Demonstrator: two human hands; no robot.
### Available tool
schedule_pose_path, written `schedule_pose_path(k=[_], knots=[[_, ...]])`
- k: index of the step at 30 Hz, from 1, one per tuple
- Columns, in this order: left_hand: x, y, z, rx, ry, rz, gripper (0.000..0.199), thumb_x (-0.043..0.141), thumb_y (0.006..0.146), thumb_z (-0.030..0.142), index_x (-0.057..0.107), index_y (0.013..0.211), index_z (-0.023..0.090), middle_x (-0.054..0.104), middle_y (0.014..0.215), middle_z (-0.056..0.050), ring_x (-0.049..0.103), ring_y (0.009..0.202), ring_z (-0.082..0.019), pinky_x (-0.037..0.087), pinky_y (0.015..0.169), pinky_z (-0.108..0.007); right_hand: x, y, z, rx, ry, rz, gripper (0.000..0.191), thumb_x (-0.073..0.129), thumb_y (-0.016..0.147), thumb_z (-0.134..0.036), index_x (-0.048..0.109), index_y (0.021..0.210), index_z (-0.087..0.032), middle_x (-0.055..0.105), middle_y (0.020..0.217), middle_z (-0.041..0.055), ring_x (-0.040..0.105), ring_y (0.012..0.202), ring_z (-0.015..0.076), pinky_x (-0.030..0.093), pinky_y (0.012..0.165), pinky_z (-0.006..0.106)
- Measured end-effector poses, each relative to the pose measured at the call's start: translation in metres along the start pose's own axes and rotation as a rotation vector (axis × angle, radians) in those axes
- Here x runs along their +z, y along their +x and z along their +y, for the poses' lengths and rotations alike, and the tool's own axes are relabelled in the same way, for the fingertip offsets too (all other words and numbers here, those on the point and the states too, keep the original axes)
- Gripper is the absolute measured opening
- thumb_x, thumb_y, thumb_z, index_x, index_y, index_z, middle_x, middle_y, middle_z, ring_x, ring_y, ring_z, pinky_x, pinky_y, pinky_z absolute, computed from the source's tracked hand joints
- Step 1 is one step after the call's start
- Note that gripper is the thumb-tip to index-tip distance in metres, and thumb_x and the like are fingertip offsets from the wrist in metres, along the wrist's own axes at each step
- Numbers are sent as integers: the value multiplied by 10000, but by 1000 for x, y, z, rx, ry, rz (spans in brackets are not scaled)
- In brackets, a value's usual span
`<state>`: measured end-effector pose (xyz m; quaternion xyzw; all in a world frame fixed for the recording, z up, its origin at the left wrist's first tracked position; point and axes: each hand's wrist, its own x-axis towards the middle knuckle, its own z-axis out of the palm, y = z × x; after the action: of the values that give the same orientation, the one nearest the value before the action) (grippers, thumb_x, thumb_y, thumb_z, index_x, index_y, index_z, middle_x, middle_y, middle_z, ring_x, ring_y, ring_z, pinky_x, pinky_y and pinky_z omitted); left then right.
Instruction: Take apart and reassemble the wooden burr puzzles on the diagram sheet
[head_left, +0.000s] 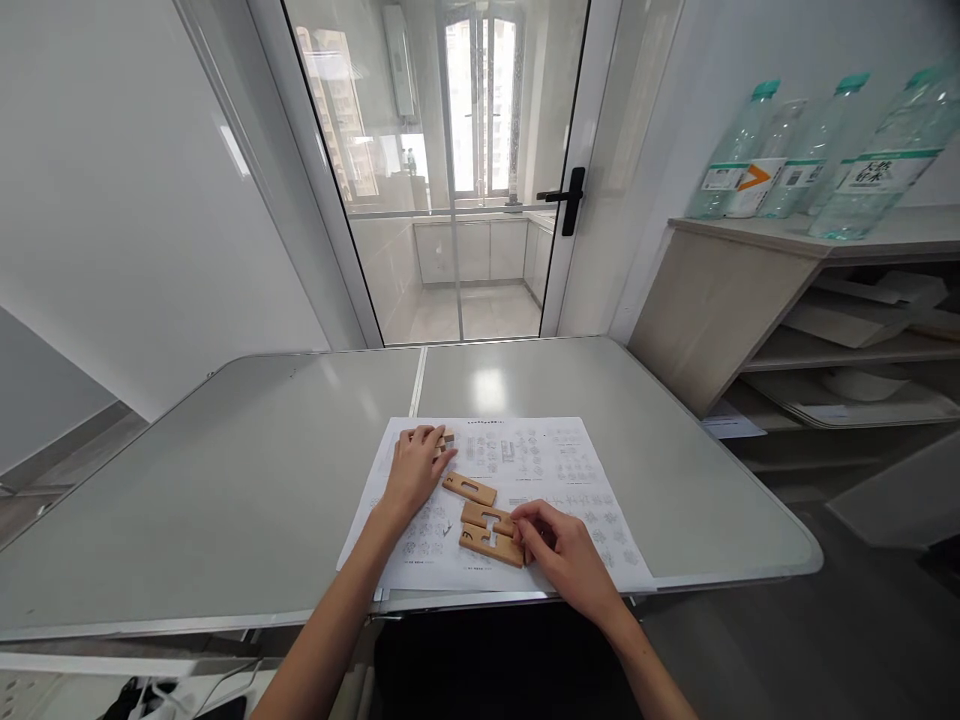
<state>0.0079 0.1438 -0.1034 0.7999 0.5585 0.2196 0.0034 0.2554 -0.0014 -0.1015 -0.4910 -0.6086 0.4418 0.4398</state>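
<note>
A: What is being handled?

B: Three flat wooden pieces are laid on printed paper (pixel 607 545), near the front edge of the tabletop (pixel 225 480). Two notched pieces (pixel 480 540) are set side by side; a slotted piece (pixel 481 495), marked 2, is placed just beyond them.

A: How are the hands placed?

B: The fingertips of the right hand (pixel 566 550) are drawn narrowly together at the right end of the pair; whether a piece is pinched cannot be told. Small wooden blocks (pixel 448 437) are partly covered by the curved left hand (pixel 416 465); whether they are gripped cannot be told either.

A: And around them?

B: The grey tabletop is backed by a glass door (pixel 491 260) with a black handle (pixel 574 200). To the right, clear bottles (pixel 874 190) with green caps are stood on a shelf unit (pixel 720 280).
</note>
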Motion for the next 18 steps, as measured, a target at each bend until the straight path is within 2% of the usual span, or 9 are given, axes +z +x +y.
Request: schedule_pose_path(k=[5, 9, 11, 13, 15, 18], knots=[[-6, -5, -15, -86, 64, 77, 363, 572, 1015, 401, 644, 1321, 219, 654, 1274, -146, 534, 1161, -380, 470, 1003, -545, 0, 0, 0, 3, 1, 0, 320, 520, 1044, -499, 690, 1035, -228, 708, 825, 24, 627, 695, 196, 496, 672, 315], [-11, -8, -13, -101, 79, 140, 411, 551, 1023, 425, 617, 1333, 164, 621, 1258, -212, 525, 1191, -415, 450, 1003, -615, 1, -1, 0, 6, 8, -2, 317, 523, 1043, -496, 689, 1031, -227, 702, 823, 23, 623, 694, 196, 498, 677, 320], [-18, -9, -5, -40, 56, 143, 461, 560, 1025, 439, 577, 1384, 150, 591, 1322, -223, 499, 1259, -415, 429, 1048, -620, 1, -1, 0, 7, 10, -5, 313, 523, 1044, -494, 686, 1030, -227, 701, 821, 20, 621, 693, 195, 497, 677, 320], [-25, -13, 6, 80, 12, 102, 467, 565, 1036, 434, 539, 1439, 200, 580, 1392, -165, 487, 1327, -350, 424, 1116, -534, 0, -1, -1, 4, 6, -5, 310, 521, 1045, -490, 685, 1031, -227, 701, 820, 18, 619, 689, 193, 494, 674, 318], [-32, -18, 18, 202, -35, 39, 389, 574, 1041, 422, 575, 1404, 283, 622, 1366, -81, 525, 1311, -281, 446, 1120, -443, 0, 0, -1, 2, 1, -3, 308, 519, 1047, -486, 686, 1028, -228, 702, 816, 16, 617, 686, 191, 489, 670, 317], [-36, -27, 29, 354, -173, -93, 303, 592, 1039, 395, 638, 1321, 295, 665, 1273, -62, 566, 1247, -270, 467, 1085, -436, 0, 0, -1, 2, -10, 1, 295, 517, 1049, -467, 688, 1021, -229, 705, 810, 14, 615, 692, 189, 486, 670, 314]])
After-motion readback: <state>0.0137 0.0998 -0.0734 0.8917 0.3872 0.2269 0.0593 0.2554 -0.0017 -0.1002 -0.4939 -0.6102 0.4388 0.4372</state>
